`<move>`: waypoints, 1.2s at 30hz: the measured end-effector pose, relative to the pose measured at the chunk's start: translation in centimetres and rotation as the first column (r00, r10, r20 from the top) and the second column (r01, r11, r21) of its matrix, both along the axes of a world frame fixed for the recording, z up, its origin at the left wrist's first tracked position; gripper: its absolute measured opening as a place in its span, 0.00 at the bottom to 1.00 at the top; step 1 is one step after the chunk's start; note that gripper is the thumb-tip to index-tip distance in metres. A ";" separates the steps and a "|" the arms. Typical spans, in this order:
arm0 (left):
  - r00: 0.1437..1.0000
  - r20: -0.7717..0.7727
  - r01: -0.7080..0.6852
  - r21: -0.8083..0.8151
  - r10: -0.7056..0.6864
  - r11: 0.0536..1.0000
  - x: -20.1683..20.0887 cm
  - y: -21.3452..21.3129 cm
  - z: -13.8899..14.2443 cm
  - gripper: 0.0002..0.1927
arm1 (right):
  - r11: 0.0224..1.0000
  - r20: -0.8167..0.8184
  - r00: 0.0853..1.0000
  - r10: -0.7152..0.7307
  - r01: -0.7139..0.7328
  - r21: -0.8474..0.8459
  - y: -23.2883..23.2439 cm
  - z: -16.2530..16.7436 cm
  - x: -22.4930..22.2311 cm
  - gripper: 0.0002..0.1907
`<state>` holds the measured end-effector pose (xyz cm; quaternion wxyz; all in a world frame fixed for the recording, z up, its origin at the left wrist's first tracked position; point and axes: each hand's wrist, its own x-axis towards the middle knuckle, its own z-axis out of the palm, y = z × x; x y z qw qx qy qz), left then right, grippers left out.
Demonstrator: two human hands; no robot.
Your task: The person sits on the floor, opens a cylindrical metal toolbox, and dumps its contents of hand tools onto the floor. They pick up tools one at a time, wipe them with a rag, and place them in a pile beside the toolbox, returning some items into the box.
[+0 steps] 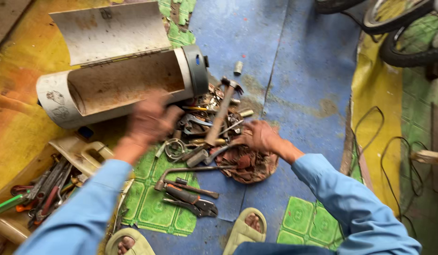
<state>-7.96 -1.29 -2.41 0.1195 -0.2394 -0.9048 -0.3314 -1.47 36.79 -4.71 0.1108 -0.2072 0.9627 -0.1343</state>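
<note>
1. Rusty metal fills the middle of my view — a pile of tools (207,130) heaped on the blue floor (294,61), just below the mouth of a drum (119,87).
2. My left hand (148,123) is over the pile's left edge, close to the drum's grey rim. It is blurred, so I cannot tell whether it grips anything or lies loose.
3. My right hand (260,137) is at the pile's right edge, fingers curled down among the tools; what it closes on, if anything, I cannot tell.
4. A hammer (221,111) lies across the top of the pile, worn wooden handle slanting down toward me, dull steel head at the far end.
5. The drum is a white cylinder lying on its side, cut open lengthwise — the inside brown with rust, the curved flap (110,30) standing open above it. Small dark markings sit on its near left end; I cannot make them out.
6. A dirty reddish rag (249,165) lies crumpled under my right wrist.
7. Black-handled pliers (190,200) and a bent rod (190,170) lie on a green patterned mat (148,208), nearer my feet.
8. At far left, a cream tray (82,153) holds more hand tools, some with red or green grips.
</note>
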 end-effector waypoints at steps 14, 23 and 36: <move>0.990 0.138 -0.029 0.024 0.025 0.999 12.2 9.2 -7.3 0.30 | 0.893 0.354 0.824 -0.442 0.439 0.093 12.7 4.5 8.2 0.16; 0.989 0.126 -0.093 0.097 0.081 0.991 11.6 8.5 -6.0 0.21 | 0.428 0.333 0.890 -0.310 0.444 -0.787 20.2 15.9 9.7 0.16; 0.165 0.264 -0.391 0.902 -0.950 0.183 19.6 29.6 -2.8 0.34 | 0.667 0.268 0.855 -0.445 0.516 -0.537 5.6 16.7 10.8 0.24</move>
